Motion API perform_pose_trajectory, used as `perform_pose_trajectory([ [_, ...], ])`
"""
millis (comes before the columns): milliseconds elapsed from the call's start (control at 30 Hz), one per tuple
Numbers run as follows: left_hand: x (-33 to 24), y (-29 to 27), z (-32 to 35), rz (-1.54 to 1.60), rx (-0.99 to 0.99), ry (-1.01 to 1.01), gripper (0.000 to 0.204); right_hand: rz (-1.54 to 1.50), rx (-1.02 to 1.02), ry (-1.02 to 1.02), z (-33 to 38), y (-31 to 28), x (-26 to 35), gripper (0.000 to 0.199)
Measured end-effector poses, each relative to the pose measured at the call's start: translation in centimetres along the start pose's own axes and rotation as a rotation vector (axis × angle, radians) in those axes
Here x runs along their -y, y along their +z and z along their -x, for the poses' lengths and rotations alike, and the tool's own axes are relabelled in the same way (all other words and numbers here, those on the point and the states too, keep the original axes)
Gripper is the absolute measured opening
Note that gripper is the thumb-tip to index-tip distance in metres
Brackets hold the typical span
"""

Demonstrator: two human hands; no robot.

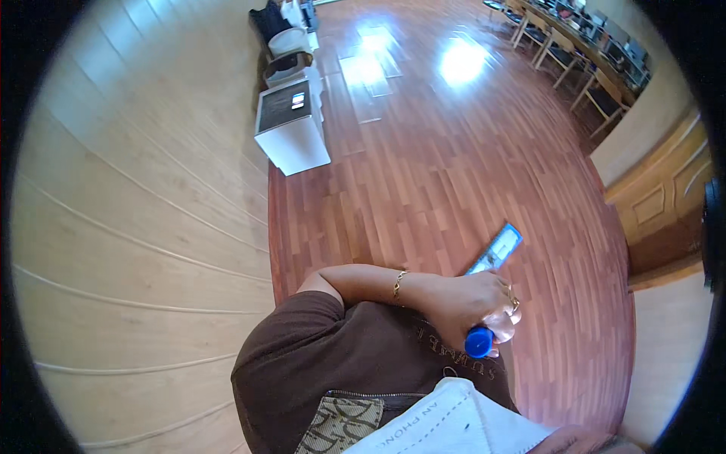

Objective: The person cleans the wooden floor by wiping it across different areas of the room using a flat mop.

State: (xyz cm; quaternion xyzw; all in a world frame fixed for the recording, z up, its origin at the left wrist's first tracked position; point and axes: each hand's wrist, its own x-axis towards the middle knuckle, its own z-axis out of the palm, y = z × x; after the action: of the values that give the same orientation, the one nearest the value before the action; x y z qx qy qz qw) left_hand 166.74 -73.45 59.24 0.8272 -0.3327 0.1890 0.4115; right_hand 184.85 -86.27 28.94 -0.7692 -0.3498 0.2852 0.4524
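My left hand (478, 301), with a bracelet at the wrist and a ring on a finger, reaches across my body and is closed. It grips a stick just below its round blue end cap (479, 343). The stick appears to belong to a flat mop, seen almost end-on, so its shaft is mostly hidden under the hand. Beyond the knuckles, a flat blue and white mop head (497, 248) lies on the floor, its near end covered by my hand. My right hand does not show.
Wood-plank floor (423, 189) stretches ahead, with a pale panelled wall (151, 250) on the left. Along it stands a white box-shaped cabinet (299, 144) with a dark top, bins behind it. At right are a wooden door (658, 204) and, farther off, chairs (605, 98) at a long desk.
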Motion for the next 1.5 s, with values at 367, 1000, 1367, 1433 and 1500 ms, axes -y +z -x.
perform_pose_trajectory([
  [367, -0.9, -6.0, -0.7, -0.136, -0.178, -0.095, 0.033, -0.880, 0.519, -0.397, 0.4, -4.3, 20.6, 0.078],
  [1000, 24.8, 6.6, 10.5, -0.103, -0.094, -0.562, 0.022, -0.005, -0.318, -1.188, 8.2, -8.8, 32.3, 0.033],
  [1367, 25.8, 5.7, 13.3, -0.268, -0.092, -0.663, 0.019, 0.197, -0.055, -1.252, 6.8, -9.4, 33.5, 0.040],
  [1433, 25.3, 4.7, 13.9, -0.291, -0.137, -0.681, 0.019, 0.089, -0.033, -1.243, 6.1, -9.2, 33.2, 0.040],
  [1500, 24.6, 3.8, 15.2, -0.314, -0.118, -0.771, 0.020, 0.017, 0.015, -1.228, 5.2, -9.2, 32.9, 0.040],
])
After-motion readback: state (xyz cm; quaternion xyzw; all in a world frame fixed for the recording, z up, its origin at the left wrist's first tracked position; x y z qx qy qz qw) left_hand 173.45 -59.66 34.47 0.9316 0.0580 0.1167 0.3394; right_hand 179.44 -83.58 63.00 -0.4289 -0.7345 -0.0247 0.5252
